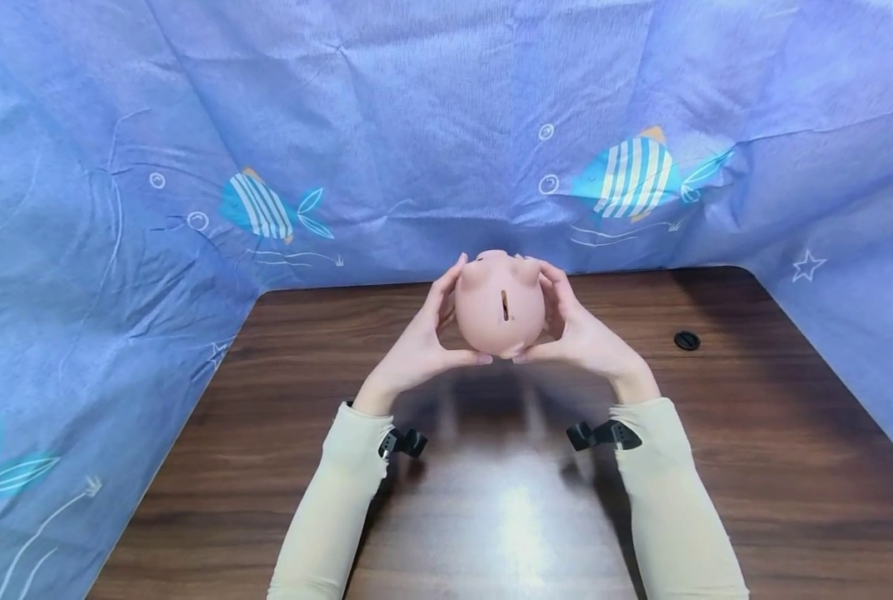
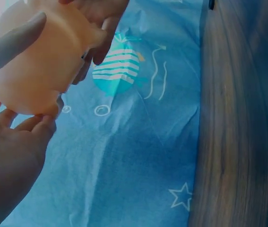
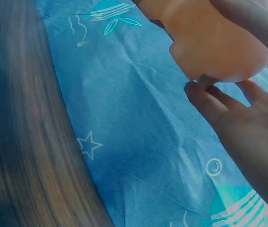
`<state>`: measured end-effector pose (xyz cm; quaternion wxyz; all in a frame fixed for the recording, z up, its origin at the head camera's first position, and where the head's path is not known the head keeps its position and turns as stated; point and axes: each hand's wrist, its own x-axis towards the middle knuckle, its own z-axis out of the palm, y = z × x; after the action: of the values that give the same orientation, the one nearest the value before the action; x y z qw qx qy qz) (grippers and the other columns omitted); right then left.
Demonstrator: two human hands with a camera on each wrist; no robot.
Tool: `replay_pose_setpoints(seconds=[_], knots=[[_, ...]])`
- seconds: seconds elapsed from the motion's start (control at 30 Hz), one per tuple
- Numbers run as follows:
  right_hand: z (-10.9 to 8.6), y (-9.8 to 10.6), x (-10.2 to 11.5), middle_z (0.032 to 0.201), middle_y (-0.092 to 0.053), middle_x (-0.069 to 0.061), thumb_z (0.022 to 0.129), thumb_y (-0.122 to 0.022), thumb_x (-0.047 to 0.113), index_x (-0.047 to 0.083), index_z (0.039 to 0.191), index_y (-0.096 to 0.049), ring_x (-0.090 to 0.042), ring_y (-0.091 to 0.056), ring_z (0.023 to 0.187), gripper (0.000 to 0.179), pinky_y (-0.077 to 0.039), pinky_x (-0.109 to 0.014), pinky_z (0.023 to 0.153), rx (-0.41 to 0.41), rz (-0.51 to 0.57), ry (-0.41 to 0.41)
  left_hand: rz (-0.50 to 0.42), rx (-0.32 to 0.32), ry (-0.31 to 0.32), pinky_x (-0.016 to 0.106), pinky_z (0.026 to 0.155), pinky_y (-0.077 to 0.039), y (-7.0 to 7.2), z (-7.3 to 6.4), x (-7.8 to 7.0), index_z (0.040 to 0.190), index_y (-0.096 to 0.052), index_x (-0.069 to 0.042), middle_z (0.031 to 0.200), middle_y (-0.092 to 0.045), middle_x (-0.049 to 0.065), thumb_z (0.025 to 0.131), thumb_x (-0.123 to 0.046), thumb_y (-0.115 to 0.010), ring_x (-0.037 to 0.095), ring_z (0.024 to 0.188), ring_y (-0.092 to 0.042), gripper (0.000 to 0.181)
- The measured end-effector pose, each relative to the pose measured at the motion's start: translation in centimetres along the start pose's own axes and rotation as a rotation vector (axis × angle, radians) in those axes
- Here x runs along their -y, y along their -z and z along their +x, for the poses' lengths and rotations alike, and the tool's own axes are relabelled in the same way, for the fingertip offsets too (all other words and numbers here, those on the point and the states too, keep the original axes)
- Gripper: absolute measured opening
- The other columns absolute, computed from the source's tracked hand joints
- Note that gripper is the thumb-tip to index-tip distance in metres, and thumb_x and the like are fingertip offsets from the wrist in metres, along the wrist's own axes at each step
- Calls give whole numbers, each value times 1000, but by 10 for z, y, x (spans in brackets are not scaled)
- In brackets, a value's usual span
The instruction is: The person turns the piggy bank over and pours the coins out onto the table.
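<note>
A pink piggy bank (image 1: 495,321) is held up over the table between both hands, its coin slot (image 1: 504,306) facing the head camera. My left hand (image 1: 420,337) grips its left side, thumb at the near edge and fingers round the far side. From the right, my right hand (image 1: 589,337) grips it the same way, the two thumbs almost meeting. In the left wrist view the piggy bank (image 2: 44,56) shows its smooth side with the thumb lying across it. The right wrist view has fingertips along the edge of the piggy bank (image 3: 214,42).
A small round black plug (image 1: 687,340) lies on the dark wooden table (image 1: 716,433) to the right. Blue cloth (image 1: 416,125) with printed fish hangs behind the table and along both sides. A black wrist camera (image 1: 403,442) sits on the left wrist, another (image 1: 592,435) on the right.
</note>
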<state>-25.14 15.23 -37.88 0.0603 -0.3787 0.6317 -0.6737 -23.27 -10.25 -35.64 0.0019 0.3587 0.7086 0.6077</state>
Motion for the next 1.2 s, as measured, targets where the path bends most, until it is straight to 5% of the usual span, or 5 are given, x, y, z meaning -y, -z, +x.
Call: replay_pose_setpoints(seconds=[0.17,0.43,0.77,0.97,1.2], knots=[[-2,0,5,164,-18,-6,70,-76,-26,26,155,-18,-26,-28,146,115,-45,-36,109,12,24,25,-16,-6,-37,39,120,-29,0,1,12,162,-15,-19,167,-21,-3,69,18,-84,15,149,-29,122],[4,0,13,163,-17,-6,75,-76,-22,26,162,-5,-26,-30,144,122,-44,-30,109,51,-105,24,-19,5,-157,41,120,-29,4,3,26,161,-17,-17,167,-21,0,68,20,-83,21,149,-30,120],[5,4,8,165,-15,-5,73,-76,-24,23,161,-9,-25,-25,147,120,-40,-31,112,59,-105,41,2,15,-131,44,120,-29,3,5,32,160,-16,-23,166,-19,-5,69,17,-84,20,150,-28,120],[4,2,6,167,-13,-2,72,-79,-22,20,160,-14,-22,-24,149,117,-34,-29,116,10,-211,57,31,-5,-93,38,119,-30,0,8,37,161,-14,-30,165,-19,-7,71,14,-85,17,149,-29,122],[4,2,3,168,-9,-7,71,-78,-24,20,160,-14,-23,-24,149,118,-34,-30,116,3,-232,72,14,-17,-101,39,119,-31,-2,7,39,162,-14,-21,166,-21,0,71,19,-81,21,148,-31,120]])
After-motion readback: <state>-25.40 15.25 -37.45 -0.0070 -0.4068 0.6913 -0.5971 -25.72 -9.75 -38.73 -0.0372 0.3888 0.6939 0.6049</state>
